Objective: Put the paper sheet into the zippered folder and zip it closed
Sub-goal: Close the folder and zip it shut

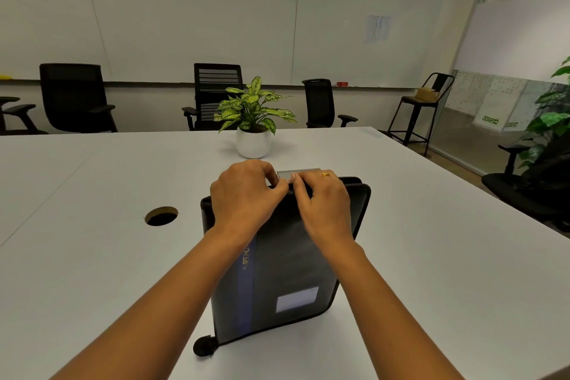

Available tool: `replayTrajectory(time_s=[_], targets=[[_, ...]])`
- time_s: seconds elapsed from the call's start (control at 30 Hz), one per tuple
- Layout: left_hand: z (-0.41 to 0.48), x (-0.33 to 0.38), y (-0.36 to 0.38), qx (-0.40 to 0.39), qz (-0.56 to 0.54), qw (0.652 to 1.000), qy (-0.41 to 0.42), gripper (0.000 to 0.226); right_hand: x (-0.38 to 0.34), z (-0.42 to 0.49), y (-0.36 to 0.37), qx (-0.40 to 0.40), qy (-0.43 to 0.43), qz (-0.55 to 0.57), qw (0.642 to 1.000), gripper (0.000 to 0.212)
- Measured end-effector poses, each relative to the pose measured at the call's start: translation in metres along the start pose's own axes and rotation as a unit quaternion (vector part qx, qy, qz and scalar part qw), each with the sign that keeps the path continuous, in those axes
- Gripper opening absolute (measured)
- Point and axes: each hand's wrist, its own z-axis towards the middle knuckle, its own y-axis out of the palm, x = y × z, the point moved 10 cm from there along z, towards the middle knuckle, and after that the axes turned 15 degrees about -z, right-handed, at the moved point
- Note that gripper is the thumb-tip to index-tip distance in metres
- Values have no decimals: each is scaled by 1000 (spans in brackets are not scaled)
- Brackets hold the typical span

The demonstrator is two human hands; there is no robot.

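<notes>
The folder (287, 256), black with a blue stripe (246, 287) down its cover, lies flat on the white table (92, 256) straight in front of the person. Both forearms reach forward over it, and the hands meet at its far edge. The left hand (243, 194) is arched with the knuckles up, its fingers (265, 170) curled down and pinching the folder's far rim. The right hand (324, 203), which wears a ring (325, 174), sits just beside it, thumb touching the left hand and fingers bent over the same edge. A pale strip (303, 172) shows just past that edge between the hands; I cannot tell whether it is the paper. A potted plant (254, 108) stands beyond, and a round hole (161, 215) lies left of the folder.
</notes>
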Motion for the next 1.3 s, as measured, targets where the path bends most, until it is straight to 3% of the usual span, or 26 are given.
replayTrajectory(time_s=[0.67, 1.0, 1.3], targets=[[-4, -37, -52, 136, 57, 989, -28, 19, -4, 24, 19, 0, -10, 10, 1000, 31], [-9, -69, -72, 202, 4, 976, -77, 15, -5, 32, 28, -4, 4, 13, 1000, 32], [-7, -58, -75, 222, 69, 972, -18, 15, -2, 35, 29, 1, 9, 11, 1000, 32]])
